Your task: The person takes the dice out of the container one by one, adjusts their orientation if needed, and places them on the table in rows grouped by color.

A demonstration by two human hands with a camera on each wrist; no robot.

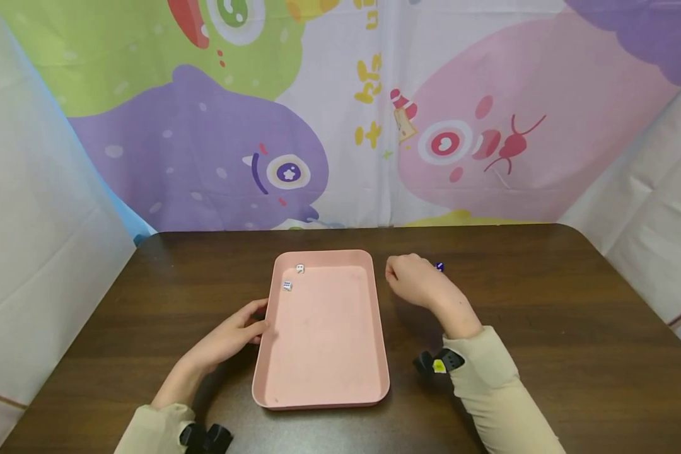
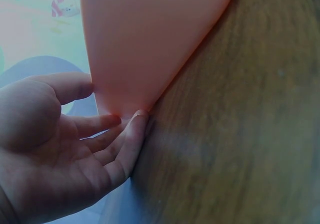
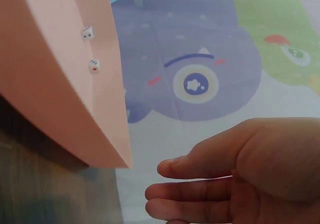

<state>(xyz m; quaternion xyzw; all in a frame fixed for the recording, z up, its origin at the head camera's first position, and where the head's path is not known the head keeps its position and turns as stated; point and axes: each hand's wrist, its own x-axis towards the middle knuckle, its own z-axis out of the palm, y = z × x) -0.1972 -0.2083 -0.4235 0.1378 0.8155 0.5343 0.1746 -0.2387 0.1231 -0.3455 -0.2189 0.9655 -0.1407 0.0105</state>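
Note:
A pink tray (image 1: 323,340) lies lengthwise in the middle of the dark wooden table (image 1: 545,302). Two white dice (image 1: 300,268) (image 1: 287,286) sit in its far left corner; the right wrist view shows the dice (image 3: 87,33) (image 3: 94,66) too. My left hand (image 1: 235,331) rests against the tray's left rim, fingers (image 2: 127,139) straight along the tray wall (image 2: 150,39). My right hand (image 1: 411,280) hovers just right of the tray's far corner, fingers (image 3: 200,184) relaxed and holding nothing. A small blue die (image 1: 439,267) lies on the table just beyond that hand.
A cartoon-printed cloth (image 1: 340,113) hangs behind the table and white sheets close both sides. Bare tabletop stretches to the left and right of the tray. A black wrist camera (image 1: 438,364) is strapped to each forearm.

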